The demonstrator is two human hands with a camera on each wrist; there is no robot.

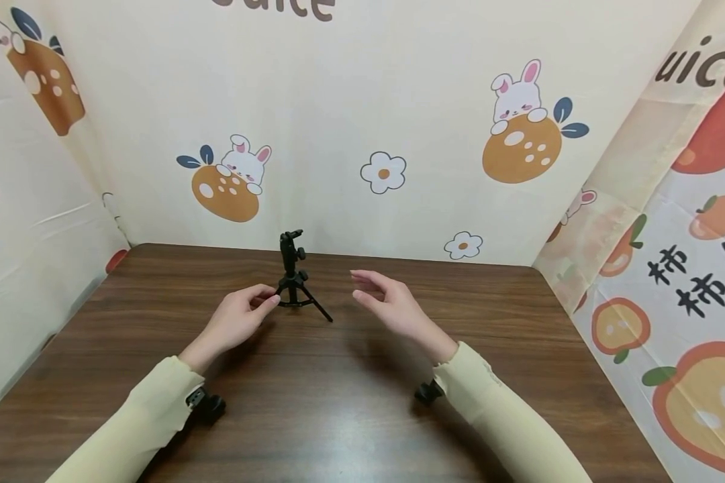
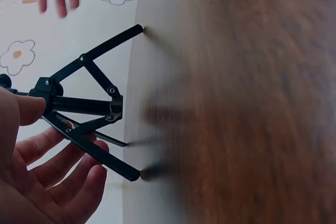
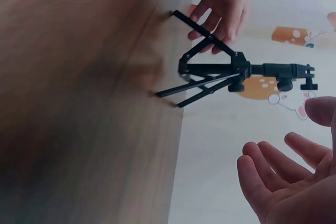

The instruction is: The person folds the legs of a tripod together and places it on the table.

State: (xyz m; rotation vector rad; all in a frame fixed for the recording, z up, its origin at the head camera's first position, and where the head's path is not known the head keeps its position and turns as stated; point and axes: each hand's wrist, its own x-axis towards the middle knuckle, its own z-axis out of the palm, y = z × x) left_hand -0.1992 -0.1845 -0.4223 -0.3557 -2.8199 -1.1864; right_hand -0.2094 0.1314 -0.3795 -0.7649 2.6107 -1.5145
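A small black tripod (image 1: 291, 268) stands upright on its spread legs toward the back of the wooden table. Beside its left leg is my left hand (image 1: 242, 316), thumb and fingertips right at the leg in the head view. From the left wrist, the thumb (image 2: 32, 109) overlaps the tripod's hub, while the loosely bent fingers (image 2: 58, 163) lie apart behind the legs. My right hand (image 1: 395, 307) hovers to the right of the tripod with a gap between them, holding nothing. Its relaxed fingers (image 3: 273, 174) show separated in the right wrist view.
The brown wooden table (image 1: 314, 402) ends at a white printed curtain (image 1: 326, 121) just behind the tripod. More printed cloth hangs along the left and right sides. Black wrist devices sit under both pale yellow sleeves (image 1: 151, 409).
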